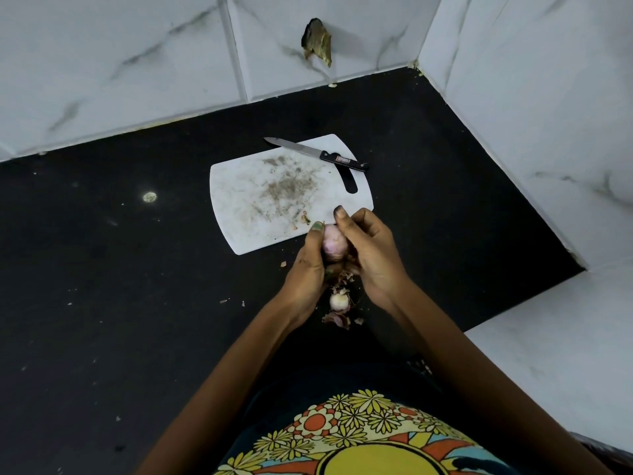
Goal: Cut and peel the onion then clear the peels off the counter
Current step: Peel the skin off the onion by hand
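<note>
Now both hands (337, 258) grip the onion (334, 246); knife (317, 154) label unreadable.

- A home kitchen, a corner of its worktop.
- Black counter (102, 269) meets white marble-look wall tiles (120, 56) on two sides; one tile has a broken hole (317, 41).
- A stained white cutting board (274, 197) lies on the counter, a black-handled knife (315, 154) across its far edge.
- Bare hands hold an onion (334, 246) over loose peels (339, 317).
- The person wears a flower-print garment (359, 437), everyday clothing.
</note>
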Tool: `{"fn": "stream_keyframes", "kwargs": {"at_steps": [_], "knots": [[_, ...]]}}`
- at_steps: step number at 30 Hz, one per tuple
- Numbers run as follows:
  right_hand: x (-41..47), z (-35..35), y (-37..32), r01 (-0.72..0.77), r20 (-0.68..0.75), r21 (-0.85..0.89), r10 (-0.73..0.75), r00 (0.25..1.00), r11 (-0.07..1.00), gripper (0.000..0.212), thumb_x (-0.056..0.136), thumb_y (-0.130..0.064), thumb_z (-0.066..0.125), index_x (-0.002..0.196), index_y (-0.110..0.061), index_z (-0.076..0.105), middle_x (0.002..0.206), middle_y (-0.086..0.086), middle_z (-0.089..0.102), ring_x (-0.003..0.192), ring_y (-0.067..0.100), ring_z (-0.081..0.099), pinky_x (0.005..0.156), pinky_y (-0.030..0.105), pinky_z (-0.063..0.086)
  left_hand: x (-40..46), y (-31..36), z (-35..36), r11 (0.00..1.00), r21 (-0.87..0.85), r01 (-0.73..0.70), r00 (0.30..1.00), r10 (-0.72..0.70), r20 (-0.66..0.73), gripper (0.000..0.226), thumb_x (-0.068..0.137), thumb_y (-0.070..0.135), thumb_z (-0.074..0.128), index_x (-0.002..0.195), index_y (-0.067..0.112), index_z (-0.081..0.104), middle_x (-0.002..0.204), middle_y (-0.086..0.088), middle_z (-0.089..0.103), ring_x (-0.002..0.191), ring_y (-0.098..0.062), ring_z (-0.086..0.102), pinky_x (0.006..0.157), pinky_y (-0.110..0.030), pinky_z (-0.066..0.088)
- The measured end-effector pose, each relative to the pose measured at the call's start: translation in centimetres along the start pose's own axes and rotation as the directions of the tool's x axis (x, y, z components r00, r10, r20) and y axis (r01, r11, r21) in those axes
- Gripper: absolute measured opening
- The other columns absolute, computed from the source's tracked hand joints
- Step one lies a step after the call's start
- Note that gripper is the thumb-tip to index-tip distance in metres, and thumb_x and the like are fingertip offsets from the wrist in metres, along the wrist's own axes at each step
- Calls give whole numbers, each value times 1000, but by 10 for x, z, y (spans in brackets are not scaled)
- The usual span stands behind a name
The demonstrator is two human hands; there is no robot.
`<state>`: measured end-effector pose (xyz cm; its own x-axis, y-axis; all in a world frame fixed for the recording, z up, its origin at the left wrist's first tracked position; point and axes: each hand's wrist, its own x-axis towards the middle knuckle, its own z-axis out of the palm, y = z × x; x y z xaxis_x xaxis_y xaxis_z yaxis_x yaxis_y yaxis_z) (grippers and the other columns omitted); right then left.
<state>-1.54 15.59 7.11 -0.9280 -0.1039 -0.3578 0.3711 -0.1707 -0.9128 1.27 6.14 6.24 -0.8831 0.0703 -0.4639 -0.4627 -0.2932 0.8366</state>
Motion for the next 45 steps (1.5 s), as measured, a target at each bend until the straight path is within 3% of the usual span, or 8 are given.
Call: {"fn": "stream_keyframes", "kwargs": {"at_steps": [4,9,20,26,32,39,42,45], "knots": [[1,-5,-4,-9,91,16,8,996,1000,19,92,-16,57,75,-10,50,66,2,49,49,2,49,39,12,37,1,2,1,995,-103,13,1000,-14,-5,56,101,45,20,88,7,60,54,-1,64,52,-8,61,63,-25,50],[-1,-11,-5,5,279,86,-29,960,996,24,69,-7,70,90,-10,58,83,0,63,77,10,63,65,22,54,6,7,-6,977,-206,53,997,-63,-44,58,99,49,22,94,7,61,71,-7,69,58,-9,65,61,-24,51],[4,-2,2,-41,-2,30,41,999,999,24,82,-29,68,68,-15,53,68,2,54,61,12,55,52,24,47,-1,1,-1,985,163,-50,999,50,6,55,102,45,20,89,21,67,81,-6,72,82,-15,69,84,-32,52],[0,-11,-2,-52,168,0,51,984,999,22,92,-22,55,102,-6,65,81,4,62,58,9,56,41,12,38,-2,7,12,994,-103,30,999,-33,-26,56,103,40,14,72,9,51,33,-2,46,37,-8,49,48,-17,43],[1,-15,1,-12,325,5,9,946,1000,40,75,-9,68,115,-10,63,109,10,67,104,21,64,81,27,55,3,9,-4,976,-184,117,992,-124,-26,58,99,51,19,70,12,49,36,4,41,37,-10,45,53,-24,45],[-1,-5,1,95,143,-74,-84,986,993,7,85,-9,66,90,-11,61,81,6,62,68,3,63,54,14,47,4,8,2,999,43,-5,999,7,-45,53,103,41,19,80,15,58,55,2,64,53,-5,61,56,-20,49],[2,-3,3,134,128,-105,-120,984,985,12,88,-12,63,79,-12,56,73,1,58,69,6,60,62,20,49,8,1,1,997,79,3,997,3,-76,55,102,45,23,87,15,66,80,-6,70,83,-17,67,78,-34,52],[4,-1,0,159,118,-136,-143,983,978,22,92,-12,58,72,-12,51,67,0,52,63,4,54,55,15,44,7,1,3,995,95,3,997,5,-76,57,101,48,23,85,12,64,77,-9,67,77,-18,63,74,-35,49]]}}
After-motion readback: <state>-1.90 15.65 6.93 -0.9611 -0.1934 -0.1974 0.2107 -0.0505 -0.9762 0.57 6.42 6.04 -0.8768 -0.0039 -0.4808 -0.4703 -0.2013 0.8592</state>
